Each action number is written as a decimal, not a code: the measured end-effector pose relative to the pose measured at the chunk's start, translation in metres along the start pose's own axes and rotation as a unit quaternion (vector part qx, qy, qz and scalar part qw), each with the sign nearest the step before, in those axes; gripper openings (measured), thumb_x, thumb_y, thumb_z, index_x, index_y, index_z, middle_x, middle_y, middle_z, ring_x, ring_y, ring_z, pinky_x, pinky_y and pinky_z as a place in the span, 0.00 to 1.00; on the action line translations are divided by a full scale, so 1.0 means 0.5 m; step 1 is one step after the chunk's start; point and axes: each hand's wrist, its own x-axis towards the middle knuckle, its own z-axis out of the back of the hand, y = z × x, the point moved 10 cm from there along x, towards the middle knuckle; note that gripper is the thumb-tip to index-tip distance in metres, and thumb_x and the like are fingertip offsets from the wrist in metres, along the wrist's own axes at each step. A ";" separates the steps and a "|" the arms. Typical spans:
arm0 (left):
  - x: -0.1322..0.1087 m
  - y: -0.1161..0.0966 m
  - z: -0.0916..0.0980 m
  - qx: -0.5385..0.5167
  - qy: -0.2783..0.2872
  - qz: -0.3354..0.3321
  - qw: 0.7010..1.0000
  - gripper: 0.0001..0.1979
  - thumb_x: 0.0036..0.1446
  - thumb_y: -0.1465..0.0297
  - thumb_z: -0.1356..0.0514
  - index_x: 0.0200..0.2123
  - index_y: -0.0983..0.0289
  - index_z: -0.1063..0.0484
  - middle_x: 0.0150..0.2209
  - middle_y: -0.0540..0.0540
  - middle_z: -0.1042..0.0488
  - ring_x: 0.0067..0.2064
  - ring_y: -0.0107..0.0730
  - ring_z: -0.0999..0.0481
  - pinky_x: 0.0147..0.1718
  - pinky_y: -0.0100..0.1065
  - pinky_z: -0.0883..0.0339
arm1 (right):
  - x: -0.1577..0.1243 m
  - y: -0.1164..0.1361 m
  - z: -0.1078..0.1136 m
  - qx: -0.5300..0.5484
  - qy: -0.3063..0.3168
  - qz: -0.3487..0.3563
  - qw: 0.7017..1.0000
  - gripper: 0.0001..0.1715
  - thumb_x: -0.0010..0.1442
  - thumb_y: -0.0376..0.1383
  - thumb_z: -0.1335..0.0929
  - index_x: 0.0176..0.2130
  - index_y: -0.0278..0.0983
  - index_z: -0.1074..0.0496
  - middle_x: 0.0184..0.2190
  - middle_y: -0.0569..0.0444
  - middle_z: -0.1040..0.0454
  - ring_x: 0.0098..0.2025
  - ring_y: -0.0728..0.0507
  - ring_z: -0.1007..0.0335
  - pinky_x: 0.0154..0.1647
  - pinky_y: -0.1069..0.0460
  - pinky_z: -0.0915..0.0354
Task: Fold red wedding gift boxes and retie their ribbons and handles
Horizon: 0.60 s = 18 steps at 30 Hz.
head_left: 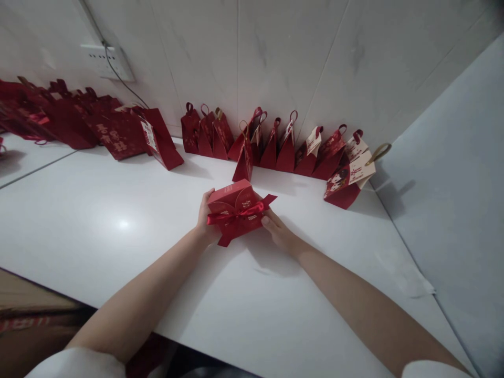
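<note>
Between my two hands is a red gift box with pale printed lettering, tied across the front with a shiny red ribbon bow. My left hand grips its left side, the fingers partly hidden behind it. On the right side, my right hand holds the box with the thumb at the front edge; its other fingers are mostly out of sight. A ribbon tail sticks out past the right hand, and another hangs below the box. Just behind stands a small red triangular box with a thin loop.
Several looped red boxes line the wall on the white table. A cream-and-red box stands at right, larger red gift bags at left. A power strip with a cable is on the wall; a cardboard box sits below the table.
</note>
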 end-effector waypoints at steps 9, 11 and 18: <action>-0.003 -0.002 -0.003 0.026 0.013 -0.009 1.000 0.25 0.53 0.50 0.43 0.41 0.64 0.26 0.34 0.56 0.22 0.35 0.44 0.24 0.38 0.42 0.32 | -0.001 0.002 0.003 -0.030 -0.009 0.000 1.000 0.42 0.66 0.57 0.39 0.71 0.47 0.55 0.71 0.55 0.49 0.73 0.38 0.59 0.70 0.39 0.49; -0.003 -0.007 -0.008 0.051 0.028 -0.027 0.998 0.26 0.54 0.48 0.44 0.43 0.63 0.26 0.38 0.57 0.21 0.40 0.46 0.23 0.43 0.45 0.31 | -0.002 0.002 0.005 -0.034 -0.017 0.000 0.999 0.42 0.66 0.57 0.38 0.70 0.47 0.54 0.71 0.55 0.49 0.73 0.38 0.59 0.69 0.40 0.46; 0.001 -0.053 -0.015 0.214 0.009 -0.155 0.964 0.33 0.54 0.38 0.48 0.44 0.61 0.26 0.43 0.58 0.21 0.54 0.58 0.29 0.52 0.52 0.36 | -0.003 -0.025 0.030 -0.039 -0.081 -0.058 0.994 0.40 0.63 0.62 0.39 0.65 0.44 0.43 0.52 0.47 0.24 0.49 0.36 0.23 0.47 0.42 0.27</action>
